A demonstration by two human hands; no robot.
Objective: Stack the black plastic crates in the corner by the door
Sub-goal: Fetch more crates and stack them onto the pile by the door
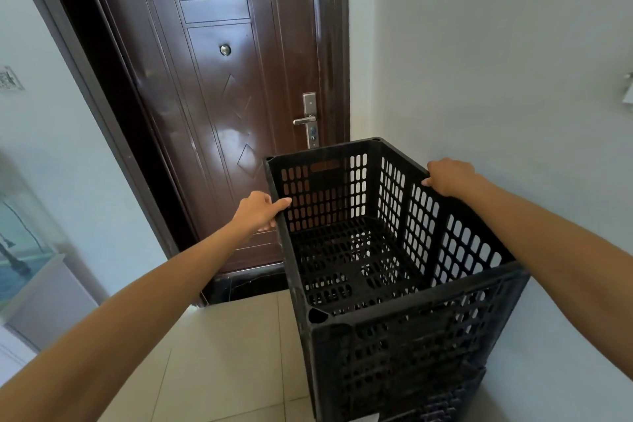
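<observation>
While the top crate (359, 267) is gripped at both side rims, it is seen upright and empty, open side up, set on a lower crate (445, 402) whose edge shows beneath it at the bottom of the view. At least one crate is seen underneath; how many more cannot be counted.

Left hand (257, 212): clamped on the left rim, thumb laid over the top edge, fingers curled down the outside.
Right hand (448, 176): closed over the right rim, fingers wrapped on the edge.

The stack is placed on the floor (222, 353) in the corner, close against the wall (513, 44) on the right and just beside the door (212, 79). Whether the wall is touched cannot be told.

The near corners appear lined up with the crate below; the far side is hidden.

Judgement: the task is taken as well advanced, with this crate apparently seated in the right place. Seating is to be confirmed and both grips released. No loose crate is seen elsewhere; whether others are to be fetched cannot be told.
</observation>
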